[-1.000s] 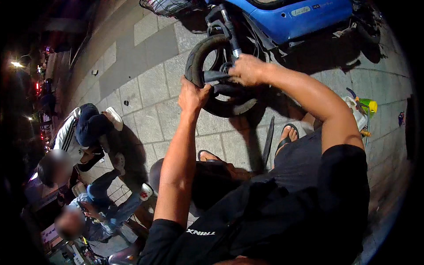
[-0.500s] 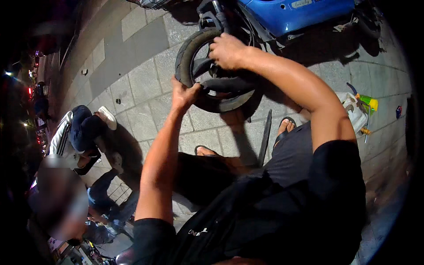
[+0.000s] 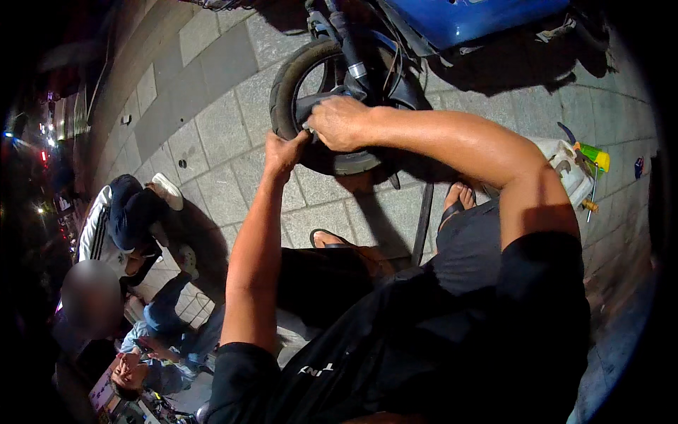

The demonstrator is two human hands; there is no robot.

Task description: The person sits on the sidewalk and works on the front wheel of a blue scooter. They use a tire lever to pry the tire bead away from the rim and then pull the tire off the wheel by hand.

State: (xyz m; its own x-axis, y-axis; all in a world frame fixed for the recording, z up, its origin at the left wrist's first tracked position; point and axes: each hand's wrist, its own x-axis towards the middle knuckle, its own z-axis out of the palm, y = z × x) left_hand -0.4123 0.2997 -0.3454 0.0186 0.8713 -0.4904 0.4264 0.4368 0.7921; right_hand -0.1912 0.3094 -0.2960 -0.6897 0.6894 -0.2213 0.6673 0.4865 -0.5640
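A black scooter wheel's tyre (image 3: 284, 92) is in front of me, beside a fork leg (image 3: 351, 53) with a silver band. My left hand (image 3: 284, 152) wraps round the tyre's near left edge, the thumb on top. Bent and closed, my right hand (image 3: 339, 124) is over the lower part of the wheel, close to my left thumb. What its fingers grip is hidden beneath them. A dark flap-like piece (image 3: 314, 106) shows just beyond the right knuckles, inside the rim; I cannot tell whether it is rubber or a spoke.
The blue scooter body (image 3: 480, 21) stands at the far right. A long black strip (image 3: 424, 222) lies between my feet. To the right are a white bag (image 3: 575, 180) and a yellow-green handled tool (image 3: 597, 157). People crouch or sit at left, one in a striped sleeve (image 3: 97, 222).
My right hand has come down and left from the upper part of the wheel toward my left hand. The left hand keeps its hold on the tyre. The fork leg shows more fully now.
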